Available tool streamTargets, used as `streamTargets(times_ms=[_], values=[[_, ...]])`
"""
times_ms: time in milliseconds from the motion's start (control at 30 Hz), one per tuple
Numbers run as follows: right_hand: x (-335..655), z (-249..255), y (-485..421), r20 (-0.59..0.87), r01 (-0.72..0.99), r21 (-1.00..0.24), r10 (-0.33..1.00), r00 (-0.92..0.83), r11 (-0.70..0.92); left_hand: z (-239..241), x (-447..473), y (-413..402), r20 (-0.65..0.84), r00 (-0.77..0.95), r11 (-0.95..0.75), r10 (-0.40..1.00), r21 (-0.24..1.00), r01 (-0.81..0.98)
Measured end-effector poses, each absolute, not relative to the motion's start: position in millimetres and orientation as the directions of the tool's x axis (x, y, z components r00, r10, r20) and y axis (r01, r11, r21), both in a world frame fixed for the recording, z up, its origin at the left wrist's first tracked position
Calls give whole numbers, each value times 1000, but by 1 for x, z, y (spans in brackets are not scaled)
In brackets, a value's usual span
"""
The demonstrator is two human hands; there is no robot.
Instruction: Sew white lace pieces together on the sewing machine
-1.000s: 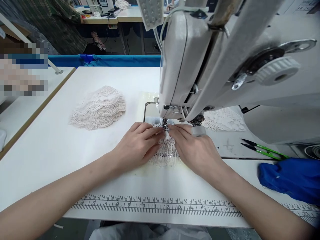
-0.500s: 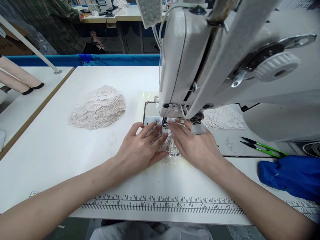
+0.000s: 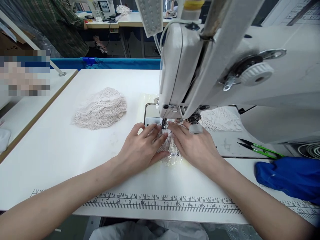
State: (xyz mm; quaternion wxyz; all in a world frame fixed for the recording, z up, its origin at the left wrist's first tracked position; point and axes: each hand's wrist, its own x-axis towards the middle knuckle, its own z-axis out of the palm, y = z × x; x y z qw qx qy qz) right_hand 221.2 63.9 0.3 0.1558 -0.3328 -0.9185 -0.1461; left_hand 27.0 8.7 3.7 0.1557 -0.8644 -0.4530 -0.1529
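A small piece of white lace (image 3: pixel 169 144) lies under the presser foot (image 3: pixel 164 123) of a sewing machine (image 3: pixel 175 63). My left hand (image 3: pixel 140 143) rests on the lace's left side, fingers spread and fingertips close to the foot. On the other side, my right hand (image 3: pixel 193 140) lies over the lace with its fingers stretched flat toward the needle area. The machine head hides part of the right fingertips. Neither hand wraps round the lace; both press on it from above.
A stack of lace pieces (image 3: pixel 101 108) lies to the left; more lace (image 3: pixel 220 119) lies behind my right hand. Green-handled thread snips (image 3: pixel 261 148) and a blue cloth (image 3: pixel 287 178) sit at the right. A printed ruler (image 3: pixel 160 203) runs along the front edge. Across the room stands a person (image 3: pixel 56 26).
The camera view has shifted slightly, showing more of the machine's top. Both hands stay on the lace beside the presser foot, with almost no visible movement.
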Motion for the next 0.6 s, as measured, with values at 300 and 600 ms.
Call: streamTargets(times_ms=[300,600], values=[[221,1,63,392,636,177,539,-746,751,1,24,8,403,526,-534,749,-103,839],[227,11,56,451,424,-11,383,-806,906,1,11,6,460,719,-751,521,-153,642]])
